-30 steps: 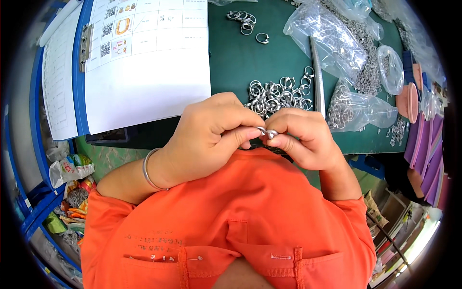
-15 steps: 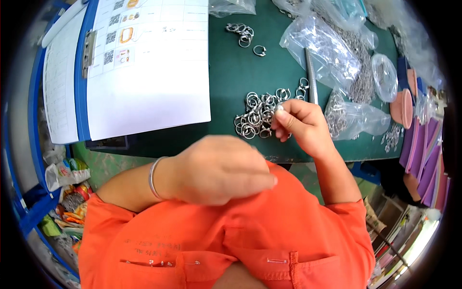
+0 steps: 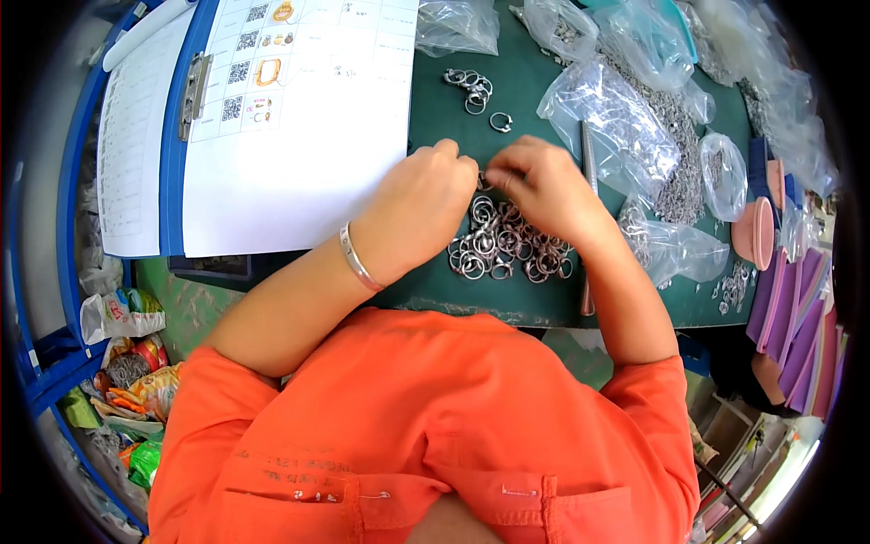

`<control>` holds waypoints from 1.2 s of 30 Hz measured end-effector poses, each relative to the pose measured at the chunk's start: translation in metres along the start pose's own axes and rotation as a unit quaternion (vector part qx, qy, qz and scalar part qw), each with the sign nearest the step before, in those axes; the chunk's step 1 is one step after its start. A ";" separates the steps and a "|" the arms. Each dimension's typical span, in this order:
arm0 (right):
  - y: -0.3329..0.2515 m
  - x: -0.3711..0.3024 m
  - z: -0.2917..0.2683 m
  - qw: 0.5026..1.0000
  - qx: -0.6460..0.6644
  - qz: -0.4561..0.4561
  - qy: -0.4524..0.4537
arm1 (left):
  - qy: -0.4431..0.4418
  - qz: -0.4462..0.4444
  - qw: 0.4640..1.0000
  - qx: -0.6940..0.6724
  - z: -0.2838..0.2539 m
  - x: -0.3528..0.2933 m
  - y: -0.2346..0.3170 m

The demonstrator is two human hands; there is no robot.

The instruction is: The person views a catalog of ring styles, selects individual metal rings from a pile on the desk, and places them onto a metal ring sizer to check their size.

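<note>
My left hand (image 3: 419, 210) and my right hand (image 3: 541, 189) meet fingertip to fingertip above a pile of silver metal rings (image 3: 504, 247) on the green mat (image 3: 535, 95). Both pinch a small ring between them, mostly hidden by the fingers. A silver bracelet (image 3: 359, 260) sits on my left wrist. A few more rings (image 3: 471, 86) lie farther back on the mat, with one single ring (image 3: 500, 121) beside them.
A blue clipboard with white printed sheets (image 3: 272, 118) lies at the left. Clear plastic bags of metal chain and parts (image 3: 634, 127) crowd the right and back. A thin metal rod (image 3: 587, 163) lies by my right hand. Pink and purple trays (image 3: 788, 299) stand at the right edge.
Both hands have moved away from my chest and out over the ring pile. The left hand, which was low near my body half a second ago, has joined the right at the pile.
</note>
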State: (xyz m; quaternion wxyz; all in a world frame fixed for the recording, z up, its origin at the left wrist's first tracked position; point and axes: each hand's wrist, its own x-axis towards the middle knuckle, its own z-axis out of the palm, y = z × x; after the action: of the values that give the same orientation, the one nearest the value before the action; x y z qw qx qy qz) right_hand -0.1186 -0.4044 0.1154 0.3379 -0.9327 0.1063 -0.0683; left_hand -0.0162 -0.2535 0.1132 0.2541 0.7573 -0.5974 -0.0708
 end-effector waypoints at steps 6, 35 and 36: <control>0.021 0.051 0.015 0.982 -0.033 -0.028 0.186 | 0.029 0.070 0.995 -0.058 -0.007 0.001 0.018; 0.048 0.087 -0.008 0.991 0.093 0.071 0.060 | 0.100 0.171 0.933 -0.301 0.010 -0.042 0.015; 0.047 0.089 -0.012 0.981 0.141 0.109 0.070 | 0.100 0.171 0.933 -0.300 0.010 -0.042 0.015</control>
State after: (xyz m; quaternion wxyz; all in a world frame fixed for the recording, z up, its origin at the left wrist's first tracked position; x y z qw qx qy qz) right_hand -0.0425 -0.4688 0.0996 0.4636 -0.8511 0.2203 -0.1102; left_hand -0.0449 -0.2197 0.1036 0.5358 0.5355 -0.6405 -0.1260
